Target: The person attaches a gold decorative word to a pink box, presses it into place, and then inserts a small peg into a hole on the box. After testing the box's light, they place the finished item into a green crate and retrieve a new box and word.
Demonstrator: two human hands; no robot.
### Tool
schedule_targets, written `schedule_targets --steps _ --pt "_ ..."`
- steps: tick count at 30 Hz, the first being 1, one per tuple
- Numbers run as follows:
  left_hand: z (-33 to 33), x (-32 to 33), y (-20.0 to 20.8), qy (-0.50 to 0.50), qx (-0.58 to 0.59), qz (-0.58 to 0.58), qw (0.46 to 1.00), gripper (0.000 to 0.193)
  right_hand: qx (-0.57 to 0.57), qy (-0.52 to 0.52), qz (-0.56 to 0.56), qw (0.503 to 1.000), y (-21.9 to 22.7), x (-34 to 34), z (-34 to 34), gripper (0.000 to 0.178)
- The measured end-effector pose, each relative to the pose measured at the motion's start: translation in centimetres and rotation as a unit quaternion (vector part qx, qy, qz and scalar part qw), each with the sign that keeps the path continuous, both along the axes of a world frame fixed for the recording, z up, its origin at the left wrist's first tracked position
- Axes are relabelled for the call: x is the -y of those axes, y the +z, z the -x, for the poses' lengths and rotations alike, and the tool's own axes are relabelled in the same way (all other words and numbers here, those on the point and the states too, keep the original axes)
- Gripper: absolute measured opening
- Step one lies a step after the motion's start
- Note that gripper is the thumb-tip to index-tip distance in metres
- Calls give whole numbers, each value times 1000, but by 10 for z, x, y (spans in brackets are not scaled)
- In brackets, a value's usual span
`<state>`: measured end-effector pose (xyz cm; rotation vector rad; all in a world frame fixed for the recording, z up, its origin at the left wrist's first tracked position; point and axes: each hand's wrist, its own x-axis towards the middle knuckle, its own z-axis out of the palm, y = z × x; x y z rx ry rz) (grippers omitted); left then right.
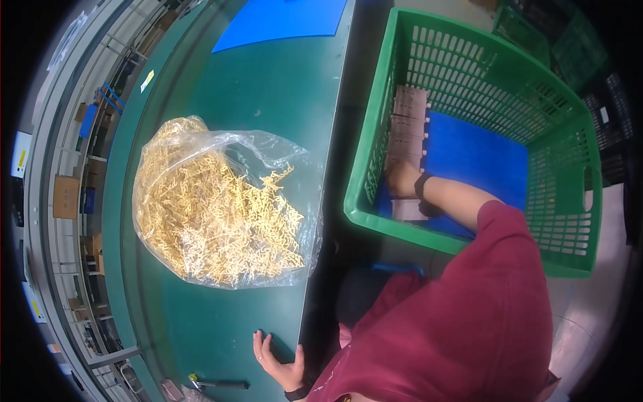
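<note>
My right hand (402,179) reaches down into a green plastic crate (367,213), at a row of small pale boxes (406,127) along its left wall. Its fingers are curled at one of the boxes and partly hidden. Another pale box (407,210) lies just nearer to me. My left hand (278,365) rests at the near edge of the green table (201,321), fingers apart, holding nothing. Beyond it on the table, a clear plastic bag (309,234) lies with its mouth loose, full of small, curly yellow pieces (221,221).
A blue sheet (479,151) lines the crate floor. Another blue sheet (284,23) lies at the table's far end. A dark-handled tool (224,384) is at the near left. Shelving with cardboard boxes (65,196) stands past the table's left side.
</note>
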<state>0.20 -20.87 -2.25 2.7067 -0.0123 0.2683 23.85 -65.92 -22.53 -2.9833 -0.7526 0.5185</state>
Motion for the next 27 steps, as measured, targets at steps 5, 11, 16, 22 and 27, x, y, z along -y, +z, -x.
schedule_targets --steps 5,11,16,22,27 --pt "0 -1 -2 -1 4 11 1000 60 48 -22 -18 998 2 -8 4 24" --pt "1 1 -1 5 0 -2 1000 60 178 -108 -136 969 18 5 21 38" --pt "1 1 -1 1 -2 -1 1000 61 -39 -199 -138 969 17 0 23 42" --pt "0 3 -2 1 2 1 1000 60 0 -106 -64 992 2 -6 17 42" --pt "1 2 -3 7 6 9 1000 60 158 -29 -114 980 12 -5 18 53"
